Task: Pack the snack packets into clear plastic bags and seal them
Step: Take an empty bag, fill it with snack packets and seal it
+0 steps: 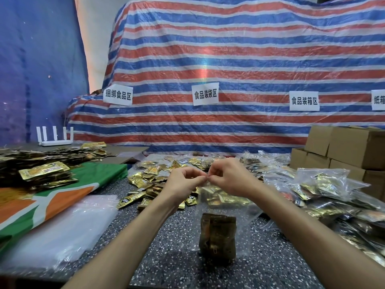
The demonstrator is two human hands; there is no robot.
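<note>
Both hands meet at the middle of the view and pinch the top edge of a clear plastic bag (248,213) that hangs down toward the speckled table (183,265). My left hand (183,182) and my right hand (231,178) touch fingertip to fingertip on the bag's rim. A stack of dark brown snack packets (217,236) sits in the bottom of the bag. Loose gold and black snack packets (150,182) lie scattered on the table just behind my hands.
A pile of empty clear bags (62,230) lies at the left front on a green and orange cloth (62,190). Filled clear bags (325,190) heap up at the right. Cardboard boxes (354,151) stand at the far right, a white router (55,138) at far left.
</note>
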